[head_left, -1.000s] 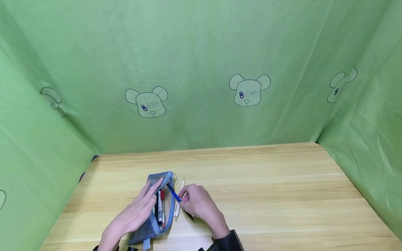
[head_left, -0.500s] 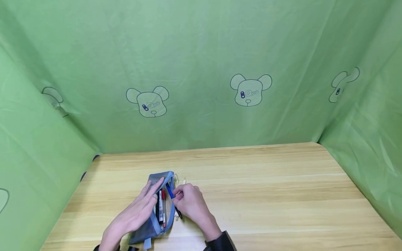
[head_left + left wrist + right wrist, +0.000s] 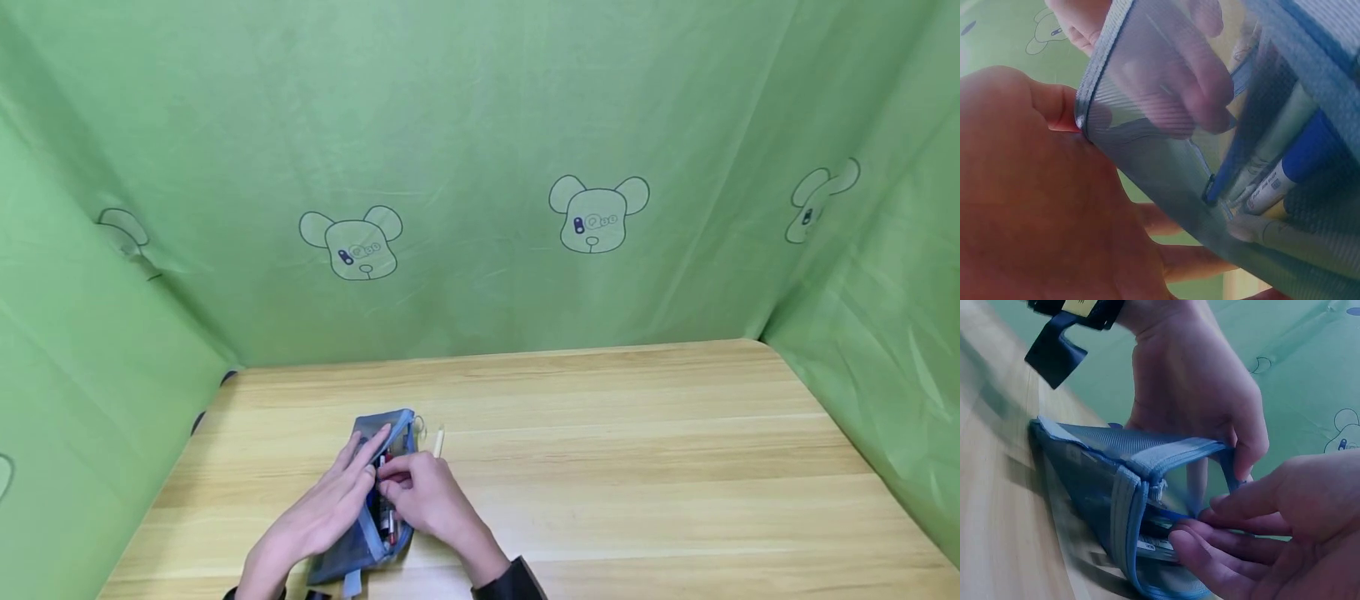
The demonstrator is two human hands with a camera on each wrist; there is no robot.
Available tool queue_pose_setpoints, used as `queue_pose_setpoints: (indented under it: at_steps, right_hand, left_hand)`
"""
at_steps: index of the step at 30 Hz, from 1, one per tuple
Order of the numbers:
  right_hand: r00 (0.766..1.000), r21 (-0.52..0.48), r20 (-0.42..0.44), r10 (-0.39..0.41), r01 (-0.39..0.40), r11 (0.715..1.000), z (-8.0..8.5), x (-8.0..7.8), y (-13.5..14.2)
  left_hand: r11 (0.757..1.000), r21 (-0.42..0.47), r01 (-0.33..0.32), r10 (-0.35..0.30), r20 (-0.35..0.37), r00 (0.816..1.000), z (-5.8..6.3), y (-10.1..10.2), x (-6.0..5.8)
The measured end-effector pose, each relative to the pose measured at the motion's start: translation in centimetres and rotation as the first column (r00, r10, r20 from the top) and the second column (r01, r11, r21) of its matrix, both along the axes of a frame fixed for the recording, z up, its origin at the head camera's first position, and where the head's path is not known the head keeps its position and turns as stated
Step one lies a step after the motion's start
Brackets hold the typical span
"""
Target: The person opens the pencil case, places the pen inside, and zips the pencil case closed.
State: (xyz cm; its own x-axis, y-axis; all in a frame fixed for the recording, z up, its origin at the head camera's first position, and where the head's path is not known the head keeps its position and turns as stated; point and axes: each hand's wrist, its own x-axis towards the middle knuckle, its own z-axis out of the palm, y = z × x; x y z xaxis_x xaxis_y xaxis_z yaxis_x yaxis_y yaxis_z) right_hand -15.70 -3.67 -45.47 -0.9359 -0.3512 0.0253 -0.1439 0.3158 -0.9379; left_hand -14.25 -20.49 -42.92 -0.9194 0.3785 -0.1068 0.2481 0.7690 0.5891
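Observation:
A blue mesh pencil case lies on the table with its zipped mouth spread wide. My left hand holds the mouth's edge, thumb hooked at the rim and fingers stretched along the outside. Inside the opening, my right hand pinches a blue pen, whose far part dips among the other pens. Through the mesh in the left wrist view show a blue-capped white marker and several other pens. The right fingers cover much of the contents in the head view.
A whitish pen lies on the table just right of the case, partly behind the right hand. A small ring sits at the case's far corner. Green cloth with bear outlines walls in the wooden table.
My right hand has moved left from beside the case into its mouth, bringing the blue pen with it. The left hand stays in place on the case.

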Motion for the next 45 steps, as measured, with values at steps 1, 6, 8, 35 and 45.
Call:
queue_pose_setpoints:
  at_steps: [1,6,8,35,45]
  right_hand:
    - [1.0,-0.013,0.003,0.008,-0.008,1.0,0.1,0.0,0.0]
    - [0.997,-0.015,-0.047,-0.065,0.064,0.998,0.2,-0.4,0.8]
    - [0.991,-0.008,-0.065,-0.116,0.116,0.993,0.2,-0.8,1.3]
    - [0.898,0.54,-0.352,-0.263,0.425,0.726,-1.9,-0.4,1.6]
    - [0.868,0.569,-0.437,-0.238,0.471,0.674,-2.3,-0.3,0.9]
  left_hand:
    - [1.0,-0.001,-0.004,0.004,0.004,1.0,0.0,0.0,0.0]
    - [1.0,-0.002,-0.027,0.027,0.029,0.999,0.0,0.0,0.0]
    - [1.0,-0.001,-0.03,0.03,0.026,0.999,0.0,0.1,0.0]
    - [0.999,0.003,-0.035,0.035,0.02,0.999,-0.1,0.1,-0.1]
    - [0.999,0.004,-0.036,0.036,0.035,0.999,-0.1,0.0,-0.1]
